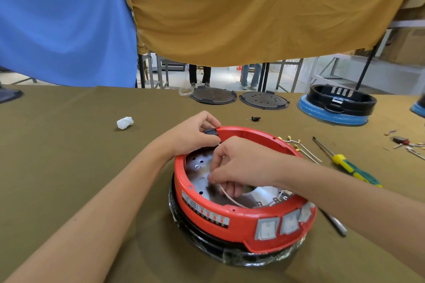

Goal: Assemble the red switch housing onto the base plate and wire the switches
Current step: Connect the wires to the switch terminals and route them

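From where I watched, the round red plastic switch housing (230, 218) already sat on the shiny metal base plate (200, 177), the pair stacked on a black ring wrapped in clear film (207, 243), near the middle of the olive-clothed table (69, 145). Three grey rocker switches (266, 228) were set in the housing's near-right wall, so I judged the mounting largely done and the wiring under way.

The left hand (190, 135) gripped a small black part (210, 132) at the housing's far rim, fingers curled round it. The right hand (239, 165) reached inside the ring and pinched a thin pale wire (230, 199) that trailed toward the terminals behind the switches; whether any end was seated there I could not tell.

Inside the housing lay only the plate, that wire and a few short leads by the switches. Loose wires with brass terminals (296, 145) waited just right of the housing, beside a yellow-and-green-handled screwdriver (345, 163), so connections probably remained. Far right, a black ring housing on a blue-wrapped base (335, 105) held nothing I could make out.
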`<control>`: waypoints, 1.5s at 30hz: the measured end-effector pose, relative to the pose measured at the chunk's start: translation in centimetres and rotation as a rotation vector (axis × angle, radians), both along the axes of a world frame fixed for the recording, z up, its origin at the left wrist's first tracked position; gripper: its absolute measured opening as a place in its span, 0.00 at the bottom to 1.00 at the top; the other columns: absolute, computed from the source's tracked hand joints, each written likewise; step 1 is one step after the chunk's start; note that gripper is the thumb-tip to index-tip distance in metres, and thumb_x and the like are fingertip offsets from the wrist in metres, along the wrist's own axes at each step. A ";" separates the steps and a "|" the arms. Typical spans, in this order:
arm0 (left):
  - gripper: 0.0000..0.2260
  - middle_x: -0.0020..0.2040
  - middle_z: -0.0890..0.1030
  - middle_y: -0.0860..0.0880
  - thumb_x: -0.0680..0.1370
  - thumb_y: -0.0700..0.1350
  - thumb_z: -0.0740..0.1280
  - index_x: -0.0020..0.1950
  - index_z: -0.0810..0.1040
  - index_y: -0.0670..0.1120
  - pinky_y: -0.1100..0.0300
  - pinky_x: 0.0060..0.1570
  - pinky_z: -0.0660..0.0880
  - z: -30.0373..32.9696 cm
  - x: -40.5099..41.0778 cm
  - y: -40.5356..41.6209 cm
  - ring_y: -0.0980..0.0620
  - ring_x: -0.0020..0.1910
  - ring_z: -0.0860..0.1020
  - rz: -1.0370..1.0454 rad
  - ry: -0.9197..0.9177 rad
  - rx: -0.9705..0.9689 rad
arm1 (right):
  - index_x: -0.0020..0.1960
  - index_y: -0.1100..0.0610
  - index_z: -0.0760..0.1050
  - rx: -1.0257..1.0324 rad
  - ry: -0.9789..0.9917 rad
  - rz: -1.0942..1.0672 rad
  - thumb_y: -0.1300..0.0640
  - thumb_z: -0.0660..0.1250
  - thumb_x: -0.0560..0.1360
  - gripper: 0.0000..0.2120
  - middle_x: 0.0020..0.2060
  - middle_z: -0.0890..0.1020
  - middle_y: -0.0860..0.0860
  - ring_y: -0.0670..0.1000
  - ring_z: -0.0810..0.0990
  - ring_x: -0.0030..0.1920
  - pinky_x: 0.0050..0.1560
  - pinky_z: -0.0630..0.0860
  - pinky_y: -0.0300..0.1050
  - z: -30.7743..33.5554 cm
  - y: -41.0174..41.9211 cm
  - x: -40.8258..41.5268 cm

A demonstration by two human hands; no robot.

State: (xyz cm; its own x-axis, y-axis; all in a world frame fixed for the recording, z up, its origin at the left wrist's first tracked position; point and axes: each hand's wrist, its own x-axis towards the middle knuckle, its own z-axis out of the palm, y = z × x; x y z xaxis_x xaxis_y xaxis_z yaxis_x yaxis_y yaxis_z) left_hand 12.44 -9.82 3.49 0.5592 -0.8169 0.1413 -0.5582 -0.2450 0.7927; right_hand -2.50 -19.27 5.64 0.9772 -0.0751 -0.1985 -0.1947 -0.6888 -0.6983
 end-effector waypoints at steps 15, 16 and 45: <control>0.16 0.54 0.80 0.54 0.77 0.42 0.69 0.63 0.74 0.52 0.64 0.49 0.77 0.5 -0.3 0.4 0.55 0.48 0.81 -0.036 -0.053 0.078 | 0.62 0.44 0.72 -0.217 -0.079 -0.182 0.45 0.73 0.73 0.20 0.52 0.80 0.43 0.43 0.83 0.46 0.44 0.79 0.38 1.7 -8.6 -0.5; 0.15 0.54 0.81 0.54 0.77 0.42 0.69 0.62 0.75 0.52 0.61 0.51 0.78 0.6 -0.3 0.4 0.54 0.49 0.82 -0.037 -0.061 0.081 | 0.65 0.43 0.69 -0.225 -0.042 -0.153 0.46 0.74 0.72 0.24 0.53 0.81 0.43 0.43 0.84 0.45 0.44 0.80 0.38 1.1 -8.7 -0.5; 0.15 0.54 0.83 0.53 0.80 0.37 0.58 0.57 0.79 0.51 0.65 0.55 0.71 0.0 0.3 0.0 0.61 0.51 0.78 -0.028 0.033 0.007 | 0.49 0.53 0.82 -0.711 -0.368 0.096 0.50 0.65 0.80 0.10 0.42 0.80 0.49 0.52 0.77 0.46 0.48 0.74 0.47 -0.3 -4.1 3.1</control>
